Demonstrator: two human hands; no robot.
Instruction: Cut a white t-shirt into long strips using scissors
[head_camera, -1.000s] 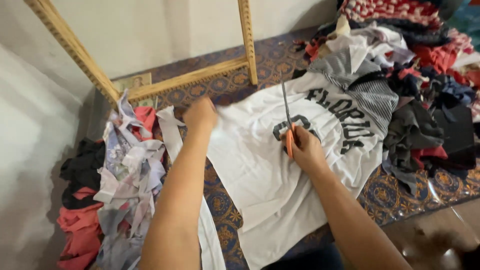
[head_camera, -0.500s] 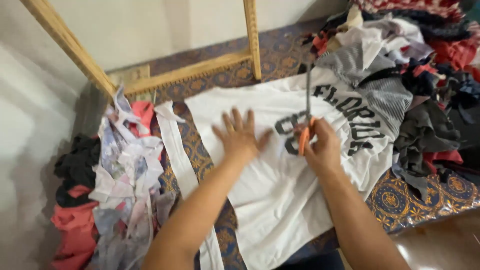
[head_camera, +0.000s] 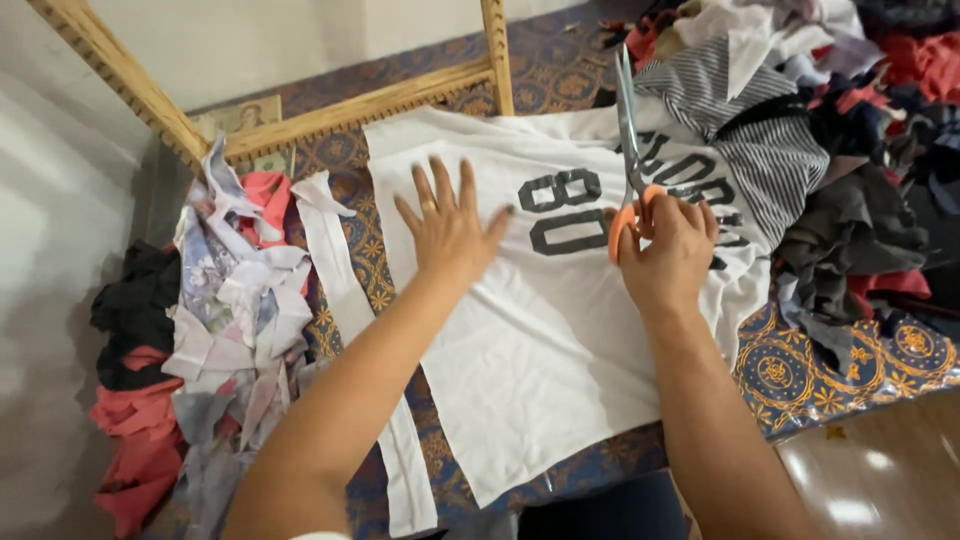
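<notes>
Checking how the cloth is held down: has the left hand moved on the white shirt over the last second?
Yes. The left hand came down from the white printed shirt's top edge near the wooden frame and now lies flat, fingers spread, beside the dark numerals.

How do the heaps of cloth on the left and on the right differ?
The left heap is cut strips and scraps, mostly white, pale blue and pink; the right heap is bigger and looks like whole garments, striped, grey, dark and red. The left heap lies beside the wooden frame, the right heap beyond the scissors. Both are jumbled fabric.
</notes>
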